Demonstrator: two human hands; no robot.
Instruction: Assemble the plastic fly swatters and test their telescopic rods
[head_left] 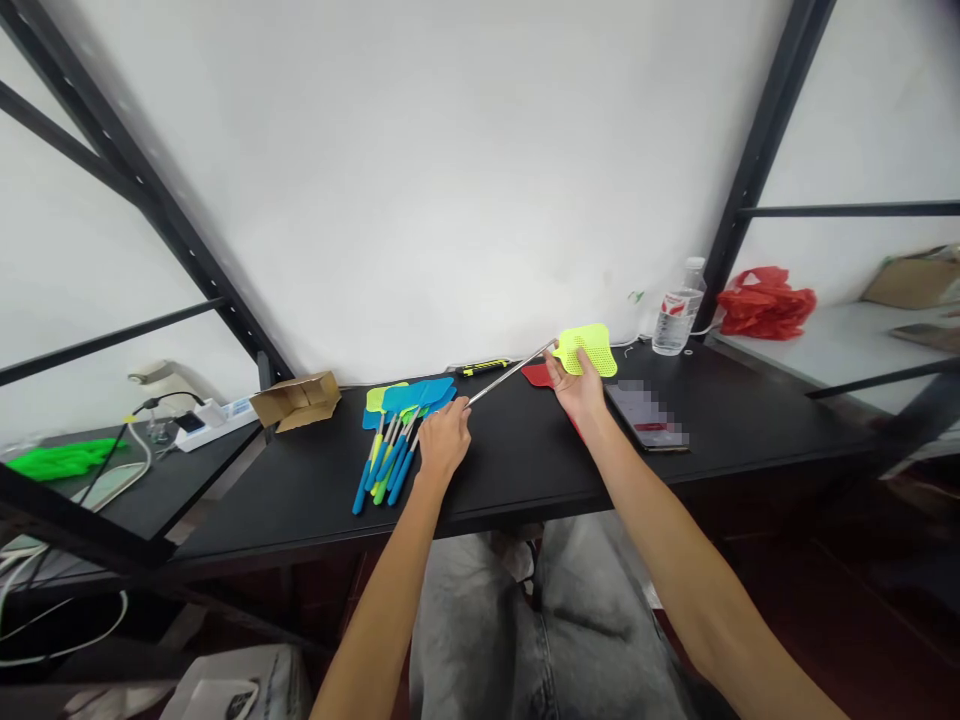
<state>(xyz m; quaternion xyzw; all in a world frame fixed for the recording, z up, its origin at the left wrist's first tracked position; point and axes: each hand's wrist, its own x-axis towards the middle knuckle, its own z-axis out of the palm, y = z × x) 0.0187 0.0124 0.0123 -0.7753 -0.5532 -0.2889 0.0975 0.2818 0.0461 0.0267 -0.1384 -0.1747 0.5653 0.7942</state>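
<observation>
A yellow-green fly swatter [595, 347] with a thin metal rod is stretched between my hands above the black table [517, 440]. My right hand [579, 386] is closed around the base of its perforated head. At the other end of the rod, my left hand [445, 437] is wrapped around the handle, which its fingers hide. Left of that hand lies a pile of blue and green fly swatters [416, 396], handles toward me. A red fly swatter [538, 374] lies partly hidden behind my right hand and wrist.
A phone [646, 415] lies right of my right forearm. A water bottle [679, 308] and a red plastic bag [766, 303] are farther right. By the wall lies a yellow-black cutter-like tool [482, 368]. An open cardboard box [297, 401] and a power strip [214, 424] are left.
</observation>
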